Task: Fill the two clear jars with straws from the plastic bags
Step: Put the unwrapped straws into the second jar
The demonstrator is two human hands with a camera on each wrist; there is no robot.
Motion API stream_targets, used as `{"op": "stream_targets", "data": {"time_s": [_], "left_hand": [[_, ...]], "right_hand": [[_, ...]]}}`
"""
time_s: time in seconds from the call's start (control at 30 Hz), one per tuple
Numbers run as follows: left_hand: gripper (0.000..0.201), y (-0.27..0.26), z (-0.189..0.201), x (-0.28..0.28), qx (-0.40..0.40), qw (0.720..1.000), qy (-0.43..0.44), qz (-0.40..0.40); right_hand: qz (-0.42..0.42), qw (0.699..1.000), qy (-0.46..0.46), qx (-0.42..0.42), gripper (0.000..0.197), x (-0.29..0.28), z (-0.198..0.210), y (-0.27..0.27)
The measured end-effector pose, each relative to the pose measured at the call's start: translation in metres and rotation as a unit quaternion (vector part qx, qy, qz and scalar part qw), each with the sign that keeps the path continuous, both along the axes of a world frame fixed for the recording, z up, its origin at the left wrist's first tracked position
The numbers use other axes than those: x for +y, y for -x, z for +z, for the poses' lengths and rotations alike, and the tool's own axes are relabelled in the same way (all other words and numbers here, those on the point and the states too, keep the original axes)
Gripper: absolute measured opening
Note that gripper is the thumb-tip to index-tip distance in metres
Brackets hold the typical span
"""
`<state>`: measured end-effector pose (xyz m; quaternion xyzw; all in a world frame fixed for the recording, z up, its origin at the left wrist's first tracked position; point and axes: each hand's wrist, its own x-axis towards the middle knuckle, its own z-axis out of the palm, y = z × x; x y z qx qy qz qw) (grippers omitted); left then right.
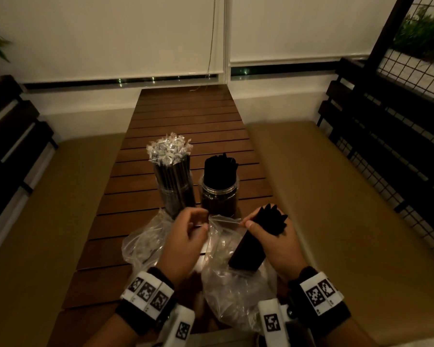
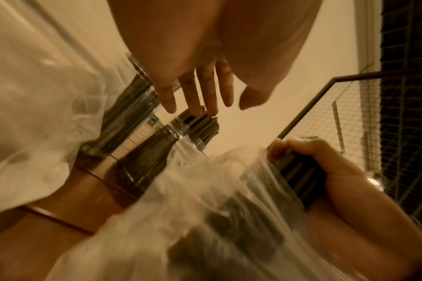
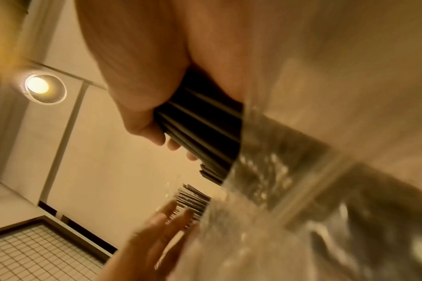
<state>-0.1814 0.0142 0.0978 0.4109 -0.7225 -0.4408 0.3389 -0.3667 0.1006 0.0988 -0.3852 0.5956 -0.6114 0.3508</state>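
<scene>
Two clear jars stand mid-table. The left jar [image 1: 174, 189] holds wrapped straws with crinkled silvery tops, and the right jar [image 1: 219, 194] holds black straws. My right hand [image 1: 268, 236] grips a bundle of black straws [image 1: 247, 254], whose lower end sits in the mouth of a clear plastic bag [image 1: 231, 284]. The same bundle [image 3: 200, 121] shows under my palm in the right wrist view. My left hand [image 1: 189, 231] hovers just left of the bag's rim, its fingers [image 2: 200, 91] straight and holding nothing. A second crumpled bag [image 1: 143, 244] lies at the left.
The table [image 1: 186, 116] is narrow, of dark wooden slats, and runs away to a wall with blinds. Beige cushioned benches [image 1: 336, 196] flank it on both sides. Dark slatted backrests and a wire grid panel [image 1: 411, 71] stand at the right.
</scene>
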Motion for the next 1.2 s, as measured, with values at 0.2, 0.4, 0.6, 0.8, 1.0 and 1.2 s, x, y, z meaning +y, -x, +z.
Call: {"op": "stream_targets", "data": {"time_s": [0.2,0.4,0.6,0.8,1.0,1.2], "left_hand": [[0.02,0.008,0.004,-0.043,-0.046,0.998,0.035,0.029],[0.036,0.02,0.006,-0.067,-0.163,0.986,0.014,-0.028],[0.046,0.028,0.003,-0.088,-0.226,0.974,-0.011,-0.03],[0.061,0.046,0.008,-0.104,-0.237,0.97,-0.054,-0.017],[0.09,0.059,-0.007,-0.114,-0.166,0.983,-0.066,-0.042],[0.091,0.079,-0.022,-0.123,-0.093,0.994,0.032,-0.048]], "right_hand": [[0.016,0.997,0.074,0.0,0.008,-0.005,0.047,0.009],[0.019,0.988,0.15,0.003,0.013,-0.012,0.095,0.024],[-0.011,0.98,0.198,0.015,0.004,-0.037,0.117,0.041],[-0.044,0.984,0.17,0.042,0.005,-0.065,0.106,0.037],[-0.058,0.987,0.151,0.003,0.012,-0.089,0.097,0.035],[-0.064,0.987,0.142,-0.027,0.009,-0.112,0.093,0.044]]}}
